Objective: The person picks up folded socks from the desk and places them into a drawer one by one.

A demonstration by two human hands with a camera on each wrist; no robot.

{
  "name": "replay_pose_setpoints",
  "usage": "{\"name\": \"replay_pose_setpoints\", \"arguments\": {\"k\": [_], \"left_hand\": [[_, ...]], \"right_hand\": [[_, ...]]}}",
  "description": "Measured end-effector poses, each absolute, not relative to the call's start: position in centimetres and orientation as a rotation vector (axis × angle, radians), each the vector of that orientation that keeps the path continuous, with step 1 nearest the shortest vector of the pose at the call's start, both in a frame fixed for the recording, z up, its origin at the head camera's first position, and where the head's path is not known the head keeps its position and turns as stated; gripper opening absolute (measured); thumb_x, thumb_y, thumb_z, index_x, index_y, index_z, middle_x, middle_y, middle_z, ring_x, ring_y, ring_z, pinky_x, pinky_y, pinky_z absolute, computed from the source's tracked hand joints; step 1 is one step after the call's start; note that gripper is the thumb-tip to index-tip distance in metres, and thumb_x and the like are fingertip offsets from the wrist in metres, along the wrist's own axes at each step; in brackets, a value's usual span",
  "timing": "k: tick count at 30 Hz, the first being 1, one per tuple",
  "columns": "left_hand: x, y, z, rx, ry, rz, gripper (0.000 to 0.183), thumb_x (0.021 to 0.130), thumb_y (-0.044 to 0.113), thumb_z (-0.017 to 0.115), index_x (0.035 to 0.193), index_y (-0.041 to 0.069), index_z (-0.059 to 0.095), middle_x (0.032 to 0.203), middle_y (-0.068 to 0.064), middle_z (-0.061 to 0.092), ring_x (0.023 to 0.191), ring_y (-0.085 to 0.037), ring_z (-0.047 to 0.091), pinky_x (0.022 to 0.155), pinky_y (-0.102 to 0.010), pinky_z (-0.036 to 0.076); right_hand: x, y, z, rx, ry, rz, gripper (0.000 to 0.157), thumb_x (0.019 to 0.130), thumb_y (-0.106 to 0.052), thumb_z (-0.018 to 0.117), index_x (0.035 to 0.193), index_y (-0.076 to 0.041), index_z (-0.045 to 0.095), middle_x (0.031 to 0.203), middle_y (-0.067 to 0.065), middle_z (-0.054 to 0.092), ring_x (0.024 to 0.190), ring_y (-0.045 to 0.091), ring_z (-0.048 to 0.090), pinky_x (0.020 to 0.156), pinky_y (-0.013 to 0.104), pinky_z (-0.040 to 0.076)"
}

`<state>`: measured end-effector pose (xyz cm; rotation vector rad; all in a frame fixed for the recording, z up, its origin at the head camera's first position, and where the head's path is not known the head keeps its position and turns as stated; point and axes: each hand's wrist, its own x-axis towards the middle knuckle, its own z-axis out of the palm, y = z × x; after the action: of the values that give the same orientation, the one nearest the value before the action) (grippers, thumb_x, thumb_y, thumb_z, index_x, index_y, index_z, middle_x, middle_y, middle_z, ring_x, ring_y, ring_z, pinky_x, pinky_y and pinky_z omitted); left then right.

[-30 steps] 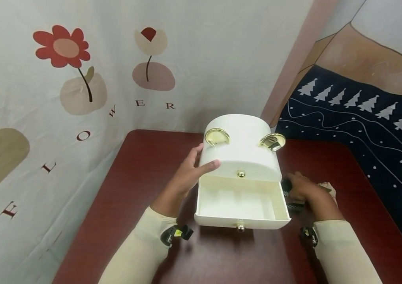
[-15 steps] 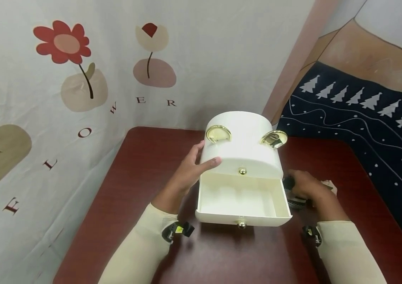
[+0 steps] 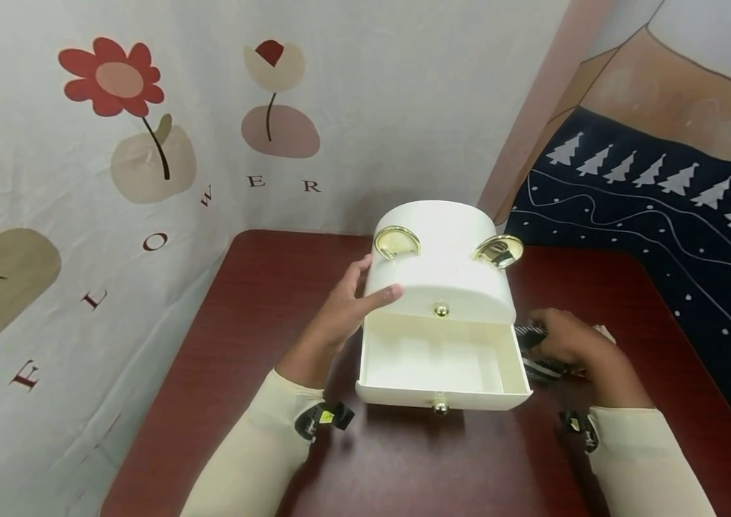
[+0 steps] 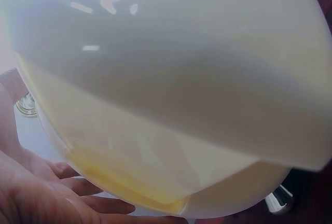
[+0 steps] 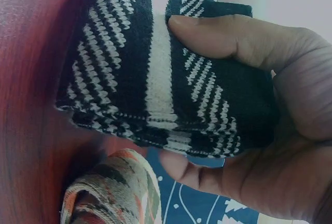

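Observation:
A white two-drawer storage box [image 3: 439, 276] with gold ear-shaped trims stands on the table, its lower drawer [image 3: 433, 359] pulled out and bare inside. My left hand [image 3: 346, 309] rests against the box's left side, thumb over the curved front edge; in the left wrist view its fingers [image 4: 104, 205] extend along the wall. To the right of the box, my right hand [image 3: 566, 337] grips a folded black-and-white knit cloth [image 5: 161, 68], thumb on its striped face and fingers beneath. Part of that cloth is hidden by the drawer and hand in the head view.
A beige patterned cloth [image 5: 116, 190] lies beside the right hand, mostly hidden behind it in the head view. The dark red table [image 3: 243, 345] borders a flower-print curtain [image 3: 365, 108] and a navy tree-print hanging [image 3: 669, 237].
My right hand has shifted slightly to the right, and more of the black-and-white knit cloth shows beside the drawer. My left hand and the box stay in place.

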<state>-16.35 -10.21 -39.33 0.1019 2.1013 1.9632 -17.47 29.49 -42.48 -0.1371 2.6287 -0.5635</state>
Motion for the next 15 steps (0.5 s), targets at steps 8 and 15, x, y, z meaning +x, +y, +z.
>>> {"name": "replay_pose_setpoints", "arguments": {"k": [8, 15], "left_hand": [[-16.4, -10.2, -39.5, 0.097, 2.108, 1.961, 0.100, 0.097, 0.033, 0.081, 0.175, 0.020, 0.020, 0.173, -0.013, 0.037, 0.158, -0.036, 0.040, 0.129, -0.060, 0.038], [-16.4, -10.2, -39.7, 0.087, 2.118, 1.954, 0.101, 0.097, 0.034, 0.081, 0.175, 0.021, 0.020, 0.173, -0.015, 0.036, 0.157, -0.037, 0.041, 0.128, -0.061, 0.038]], "right_hand": [[-16.8, 30.3, -41.6, -0.125, 2.731, -0.588, 0.051, 0.083, -0.005, 0.087, 0.126, 0.009, 0.064, 0.121, 0.033, 0.069, 0.096, 0.038, 0.064, 0.076, 0.046, 0.060], [-16.1, 30.7, -40.7, -0.133, 2.791, -0.629, 0.046, 0.083, -0.006, 0.089, 0.120, 0.006, 0.064, 0.111, 0.028, 0.071, 0.093, 0.037, 0.064, 0.076, 0.047, 0.059]]}}
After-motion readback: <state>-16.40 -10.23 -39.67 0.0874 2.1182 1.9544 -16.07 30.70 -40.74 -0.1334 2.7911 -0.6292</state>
